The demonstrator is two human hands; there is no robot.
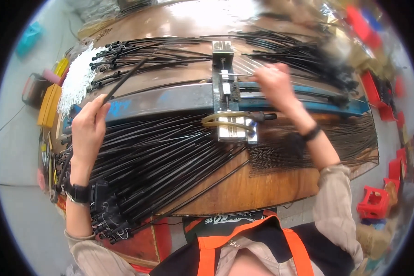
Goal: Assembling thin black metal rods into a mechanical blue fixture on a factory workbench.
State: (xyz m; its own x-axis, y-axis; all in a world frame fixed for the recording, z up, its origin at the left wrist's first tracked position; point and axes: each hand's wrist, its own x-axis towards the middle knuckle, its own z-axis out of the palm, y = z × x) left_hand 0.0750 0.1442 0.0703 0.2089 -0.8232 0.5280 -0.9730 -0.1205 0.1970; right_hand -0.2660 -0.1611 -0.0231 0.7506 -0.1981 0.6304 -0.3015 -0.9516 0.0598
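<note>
A small assembly workshop: a wooden desk (pixel 244 184) heaped with black cable bundles (pixel 161 156), a metal jig (pixel 227 92) mid-desk, red plastic crates (pixel 375 202) on the right.

Black rods (pixel 170 156) crowd the table (pixel 262 184) beside the metal jig (pixel 227 99); near edge bare.

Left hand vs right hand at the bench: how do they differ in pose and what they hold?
The left hand is closed round one thin black rod over the fanned black rod pile; the right hand is blurred beside the metal fixture on the blue bar, its grip unclear. The left wrist carries a black watch, the right a thin black band. Both hands are bare, with beige sleeves.
</note>
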